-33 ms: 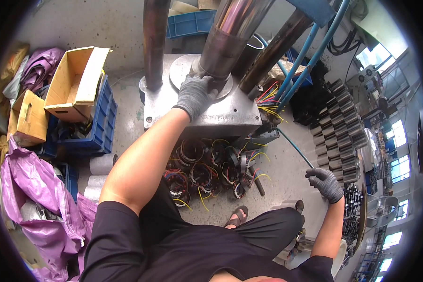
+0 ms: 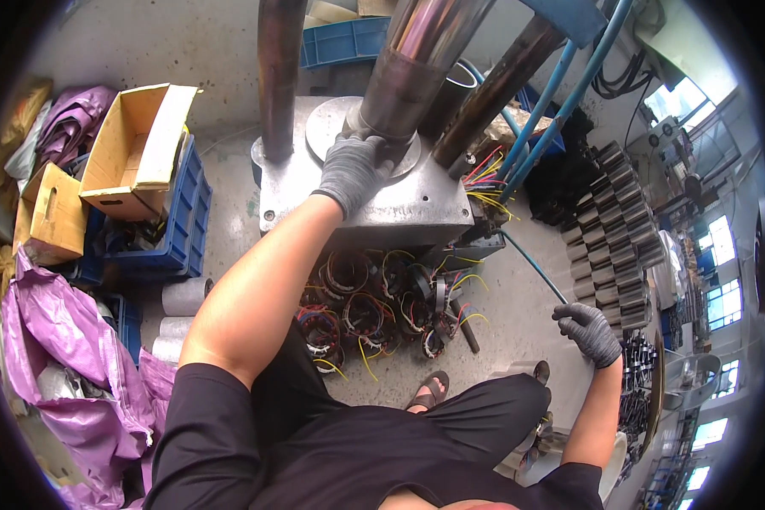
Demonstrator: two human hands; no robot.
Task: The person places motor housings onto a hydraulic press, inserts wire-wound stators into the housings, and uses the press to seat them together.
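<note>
Head view shows your left hand [image 2: 353, 174] seemingly steadying the metal cylinder [image 2: 388, 98] at upper centre, right hand [image 2: 590, 334] near the teal rod [image 2: 531, 262]; neither grip is clear, so moving next calls for care.

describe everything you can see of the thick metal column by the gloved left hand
The thick metal column is round, its upper part glossy with a pinkish-brown sheen; below a visible edge it turns duller and greyer. Its top runs out of the picture. In this curved view it slants up to the right. Its lower end is over a pale round disc; the gloved left hand covers part of that end, fingers against it, so full contact with the disc cannot be confirmed.
</note>
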